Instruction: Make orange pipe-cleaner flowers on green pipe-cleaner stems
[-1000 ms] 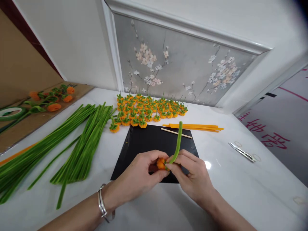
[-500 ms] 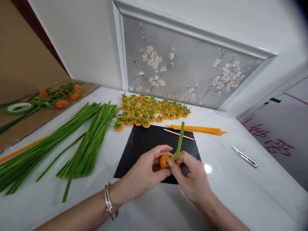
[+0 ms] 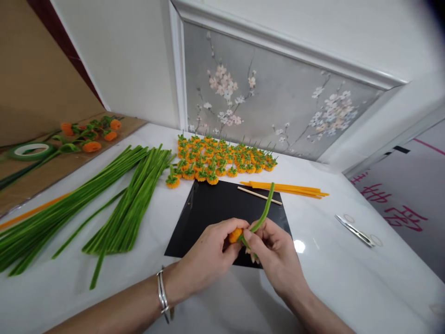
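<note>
Over the near half of a black mat (image 3: 208, 213), my left hand (image 3: 208, 248) grips a small orange pipe-cleaner pumpkin (image 3: 235, 235) between thumb and fingers. My right hand (image 3: 278, 255) pinches a green pipe cleaner (image 3: 266, 208) right beside it. One end of the green strip rises free above my right fingers, and another bit of green shows below them. Both hands almost touch. My fingers hide much of the pumpkin, so I cannot tell how the green strip joins it.
Several finished orange pumpkins with green tops (image 3: 222, 157) stand along the wall. Green pipe cleaners (image 3: 132, 208) lie left, orange pipe cleaners (image 3: 285, 189) and a thin wooden stick (image 3: 259, 195) at the mat's far edge. Scissors (image 3: 354, 231) lie right; green tape (image 3: 32, 150) rests on cardboard far left.
My left fingers have closed further over the pumpkin, covering more of it. The green strip has bent and leans more to the right. The view has shifted slightly.
</note>
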Demonstrator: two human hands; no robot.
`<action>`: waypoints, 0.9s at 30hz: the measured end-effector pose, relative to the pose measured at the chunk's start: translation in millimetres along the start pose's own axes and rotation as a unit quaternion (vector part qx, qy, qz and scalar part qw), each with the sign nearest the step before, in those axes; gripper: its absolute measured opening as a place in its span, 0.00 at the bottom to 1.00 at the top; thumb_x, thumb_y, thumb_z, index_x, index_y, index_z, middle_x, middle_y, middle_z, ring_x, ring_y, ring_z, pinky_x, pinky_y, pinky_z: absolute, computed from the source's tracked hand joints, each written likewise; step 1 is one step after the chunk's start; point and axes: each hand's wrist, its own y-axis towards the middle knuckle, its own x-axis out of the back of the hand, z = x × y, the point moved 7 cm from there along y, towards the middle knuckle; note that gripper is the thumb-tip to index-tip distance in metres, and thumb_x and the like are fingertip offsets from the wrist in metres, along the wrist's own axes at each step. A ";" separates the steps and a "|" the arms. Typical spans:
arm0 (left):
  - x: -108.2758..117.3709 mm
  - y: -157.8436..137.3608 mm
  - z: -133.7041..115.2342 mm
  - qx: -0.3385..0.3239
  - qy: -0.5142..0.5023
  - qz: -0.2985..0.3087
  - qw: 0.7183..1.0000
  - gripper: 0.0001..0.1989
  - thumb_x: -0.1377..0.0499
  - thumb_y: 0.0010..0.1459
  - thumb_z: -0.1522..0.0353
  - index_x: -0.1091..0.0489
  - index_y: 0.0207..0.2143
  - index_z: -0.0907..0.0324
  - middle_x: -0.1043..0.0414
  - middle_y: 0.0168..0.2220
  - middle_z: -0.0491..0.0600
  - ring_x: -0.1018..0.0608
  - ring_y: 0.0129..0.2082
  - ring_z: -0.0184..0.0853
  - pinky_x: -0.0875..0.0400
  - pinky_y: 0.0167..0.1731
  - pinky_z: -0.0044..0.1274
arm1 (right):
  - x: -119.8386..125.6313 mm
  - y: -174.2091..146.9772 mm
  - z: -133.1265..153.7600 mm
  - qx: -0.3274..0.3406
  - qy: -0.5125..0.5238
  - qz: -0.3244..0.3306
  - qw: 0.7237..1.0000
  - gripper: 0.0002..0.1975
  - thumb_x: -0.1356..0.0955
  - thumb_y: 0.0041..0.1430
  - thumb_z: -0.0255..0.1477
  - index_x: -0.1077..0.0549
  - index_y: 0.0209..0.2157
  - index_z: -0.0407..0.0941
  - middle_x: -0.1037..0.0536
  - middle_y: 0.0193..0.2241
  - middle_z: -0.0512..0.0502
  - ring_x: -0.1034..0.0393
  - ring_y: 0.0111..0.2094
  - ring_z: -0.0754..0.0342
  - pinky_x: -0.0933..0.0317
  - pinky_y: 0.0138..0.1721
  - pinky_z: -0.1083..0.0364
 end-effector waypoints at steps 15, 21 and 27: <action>-1.2 2.2 20.1 0.177 -0.335 0.121 0.918 0.19 0.37 0.55 0.67 0.30 0.50 0.56 0.26 0.41 0.48 0.25 0.42 0.31 0.32 0.47 0.25 | 24.7 -8.7 49.5 0.415 -0.374 -0.031 0.829 0.14 0.37 0.61 0.22 0.28 0.46 0.50 0.28 0.50 0.41 0.35 0.52 0.45 0.38 0.47 0.46; -6.8 1.9 2.1 0.129 -0.246 0.189 0.942 0.12 0.43 0.59 0.67 0.28 0.45 0.59 0.30 0.38 0.47 0.28 0.38 0.30 0.33 0.42 0.23 | 2.3 -16.1 51.9 0.486 -0.400 0.038 0.776 0.10 0.37 0.65 0.23 0.25 0.38 0.47 0.20 0.35 0.51 0.29 0.40 0.56 0.45 0.49 0.49; -6.0 2.3 -6.0 0.091 -0.207 0.204 0.953 0.09 0.45 0.57 0.74 0.28 0.40 0.62 0.34 0.32 0.44 0.32 0.32 0.28 0.38 0.34 0.21 | -4.2 -21.7 42.5 0.480 -0.434 0.045 0.761 0.10 0.38 0.64 0.22 0.25 0.36 0.43 0.24 0.31 0.48 0.32 0.28 0.60 0.40 0.28 0.59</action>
